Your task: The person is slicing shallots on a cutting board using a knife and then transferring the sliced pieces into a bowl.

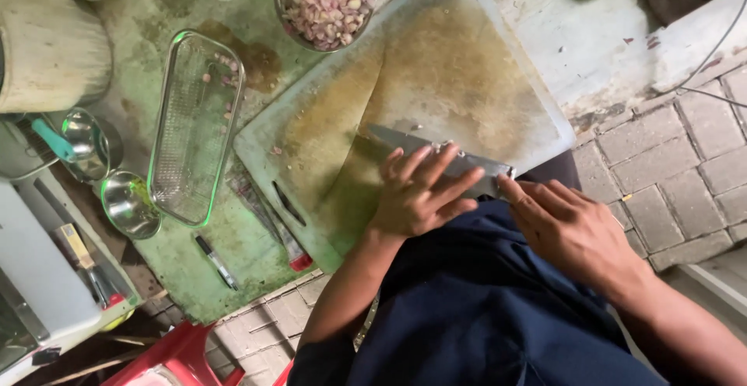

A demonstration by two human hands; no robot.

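A broad steel cleaver blade (405, 142) lies flat on a worn, stained white cutting board (459, 67). My left hand (416, 191) rests on top of the blade with its fingers spread across it. My right hand (572, 230) touches the blade's end near the board's edge, fingers stretched out toward it. A steel bowl of chopped shallots (327, 1) stands at the board's far corner.
A clear glass rectangular dish (194, 125) with a few shallot bits lies left of the board on the green surface. Two small steel bowls (128, 203), a pale wooden block (50, 47), a pen (215, 260) and a red-tipped knife (268, 222) sit around. Paving bricks (685, 168) lie to the right.
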